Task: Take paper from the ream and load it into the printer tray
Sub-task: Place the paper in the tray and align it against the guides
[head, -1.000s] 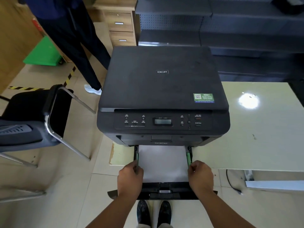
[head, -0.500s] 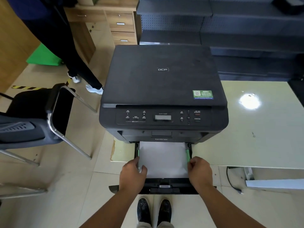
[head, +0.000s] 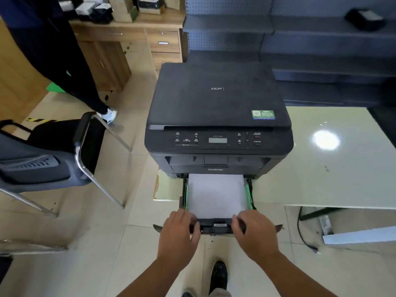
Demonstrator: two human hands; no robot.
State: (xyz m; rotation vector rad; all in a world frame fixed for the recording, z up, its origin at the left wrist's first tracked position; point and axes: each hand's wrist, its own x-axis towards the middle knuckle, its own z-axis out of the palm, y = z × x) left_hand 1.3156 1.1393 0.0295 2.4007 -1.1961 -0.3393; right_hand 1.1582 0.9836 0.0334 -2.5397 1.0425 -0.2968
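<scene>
A black printer [head: 218, 108] stands on a pale green table. Its paper tray [head: 216, 227] is pulled out toward me, with a white paper stack [head: 216, 194] lying flat between green side guides. My left hand [head: 179, 234] rests on the tray's front left corner, fingers curled over the front edge. On the front right corner sits my right hand [head: 255, 234], fingers reaching onto the tray's front lip. Both hands are slightly blurred. No ream is in view.
A pale green table [head: 332, 172] carries the printer at its left end. A black chair [head: 53, 151] stands on the left. Another person's legs [head: 70, 67] are at the far left by a wooden desk [head: 128, 39]. Dark shelving fills the back right.
Both hands have slid from the tray's side guides back to its front corners. The person at the left has stepped further away. My view has tilted up a little.
</scene>
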